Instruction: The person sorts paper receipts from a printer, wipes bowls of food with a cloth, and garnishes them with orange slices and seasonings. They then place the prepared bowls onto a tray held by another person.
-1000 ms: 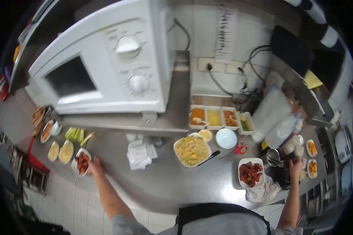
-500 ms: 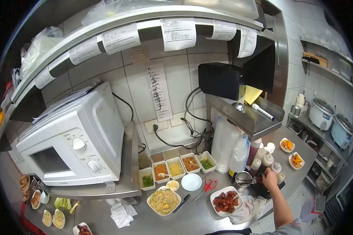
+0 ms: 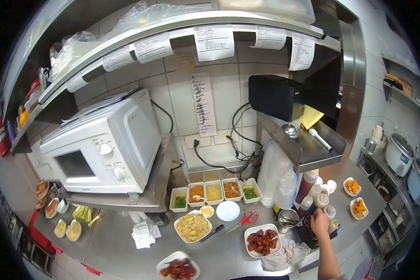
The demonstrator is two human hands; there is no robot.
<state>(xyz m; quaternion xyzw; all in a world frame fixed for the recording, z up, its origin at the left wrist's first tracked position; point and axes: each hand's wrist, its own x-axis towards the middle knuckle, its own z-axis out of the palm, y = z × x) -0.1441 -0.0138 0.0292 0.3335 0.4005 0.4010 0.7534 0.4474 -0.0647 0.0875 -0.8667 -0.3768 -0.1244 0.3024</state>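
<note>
My right hand (image 3: 319,224) reaches in at the right, beside the sauce bottles. Its fingers are closed over a dark container (image 3: 307,222); what they grip is hidden. Just left of it stands a metal pot (image 3: 287,220) with a utensil in it. A white dish of glazed meat pieces (image 3: 262,241) sits nearby, next to a crumpled cloth (image 3: 284,256). At the bottom edge, a second dish of glazed meat (image 3: 178,267) is smeared by motion, and no hand shows on it. My left hand is not in view.
A bowl of fried rice (image 3: 192,227), a black marker (image 3: 213,233) and red scissors (image 3: 243,220) lie mid-counter. Behind are white tubs of toppings (image 3: 213,192). Squeeze bottles (image 3: 322,199) crowd the right; a metal shelf (image 3: 308,149) overhangs them. A microwave (image 3: 107,144) stands left.
The second dish of glazed meat has moved right along the counter's front edge. The view has shifted slightly. My right hand stays by the dark container.
</note>
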